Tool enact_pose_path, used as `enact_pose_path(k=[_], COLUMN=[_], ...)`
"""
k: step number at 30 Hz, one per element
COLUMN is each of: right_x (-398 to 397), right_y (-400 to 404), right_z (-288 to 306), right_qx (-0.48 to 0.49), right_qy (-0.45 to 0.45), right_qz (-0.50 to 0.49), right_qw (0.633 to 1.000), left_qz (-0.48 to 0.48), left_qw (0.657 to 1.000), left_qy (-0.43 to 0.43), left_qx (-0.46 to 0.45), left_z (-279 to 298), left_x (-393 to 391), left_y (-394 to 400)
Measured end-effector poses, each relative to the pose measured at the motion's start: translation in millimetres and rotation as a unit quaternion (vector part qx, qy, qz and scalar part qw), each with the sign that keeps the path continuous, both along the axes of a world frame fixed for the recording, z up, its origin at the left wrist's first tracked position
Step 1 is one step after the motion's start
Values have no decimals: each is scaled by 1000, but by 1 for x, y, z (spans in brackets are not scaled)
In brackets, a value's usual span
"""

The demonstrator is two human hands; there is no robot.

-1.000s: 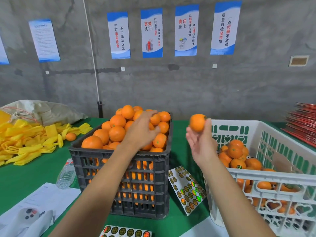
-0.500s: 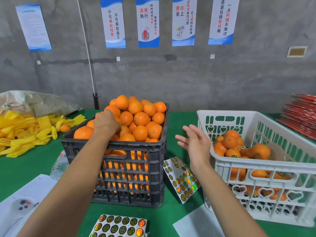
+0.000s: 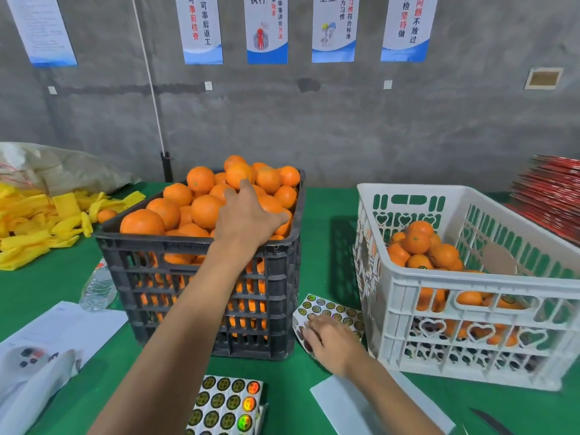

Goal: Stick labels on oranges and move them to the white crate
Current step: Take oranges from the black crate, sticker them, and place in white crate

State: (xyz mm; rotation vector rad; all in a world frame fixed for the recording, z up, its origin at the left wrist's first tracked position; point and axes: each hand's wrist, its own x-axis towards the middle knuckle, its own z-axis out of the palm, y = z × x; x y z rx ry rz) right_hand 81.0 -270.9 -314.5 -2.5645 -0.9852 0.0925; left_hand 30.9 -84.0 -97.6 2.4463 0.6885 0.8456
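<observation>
Left hand [image 3: 248, 219] is down on the heap in the black crate [image 3: 201, 274], fingers curling round an orange [image 3: 270, 204]; right hand [image 3: 329, 340] fingers curl on the sticker sheet [image 3: 332, 310], apparently picking at a label. Next, I'd say: peel, stick, carry to the white crate [image 3: 470, 281]. Two crates, two sticker sheets on the bench [image 3: 326, 202].

Plastic, paper, cloth and dimpled peel under flat light.

Moulded black crate [image 3: 201, 277] in matt slatted plastic; white crate [image 3: 470, 309] in smoother plastic with a slight sheen. Oranges [image 3: 205, 211] with finely pitted, softly shiny skin. Label sheets [image 3: 229, 403] of glossy paper, some stickers holographic. Green table covering [image 3: 326, 199] matt, cloth-like. Clear crinkled plastic bottle [image 3: 99, 287]. Yellow foam-like sleeves [image 3: 37, 221], matt. Rough bare concrete wall [image 3: 376, 127].
</observation>
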Motion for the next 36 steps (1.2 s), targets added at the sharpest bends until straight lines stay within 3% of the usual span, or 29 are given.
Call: enact_pose_path(k=[3, 12, 21, 28, 36], right_x=[7, 26, 21, 24, 31], right_y=[-8, -20, -19, -15, -7], right_z=[-1, -12, -24, -14, 2], right_qx=[14, 85, 147, 263, 217], right_qy=[-4, 142, 103, 267, 329], right_qz=[-19, 37, -4, -85, -119], right_qw=[1000, 985, 984, 923, 912], left_qz=[0, -13, -21, -22, -22], left_qw=[1000, 1000, 999, 1000, 1000], left_qy=[-9, -10, -24, -19, -16], left_qx=[-11, -6, -4, 2, -2], left_z=[-4, -5, -6, -6, -5], left_x=[-1, -6, -9, -11, -14], left_y=[1, 1, 0, -1, -2])
